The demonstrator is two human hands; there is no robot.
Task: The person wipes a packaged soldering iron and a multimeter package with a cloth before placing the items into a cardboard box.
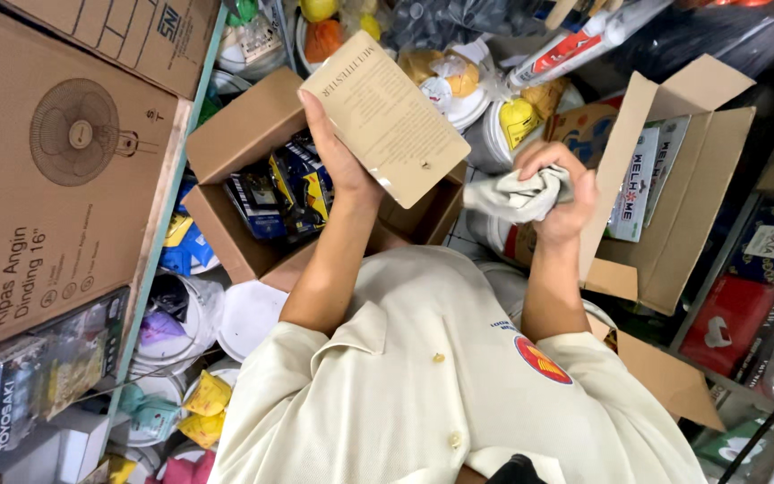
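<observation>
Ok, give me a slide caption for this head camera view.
Left hand holds a flat beige box; right hand grips a grey cloth above open cardboard boxes.

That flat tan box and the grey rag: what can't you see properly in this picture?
Head view only:
- Flat tan box: the side facing away is hidden; the left hand covers its lower corner.
- Grey cloth: bunched in the right hand, so its full shape cannot be told.
- Open carton: the arm and tan box hide much of its blue and yellow packs.
- Large fan carton: cut off by the left edge.
</observation>
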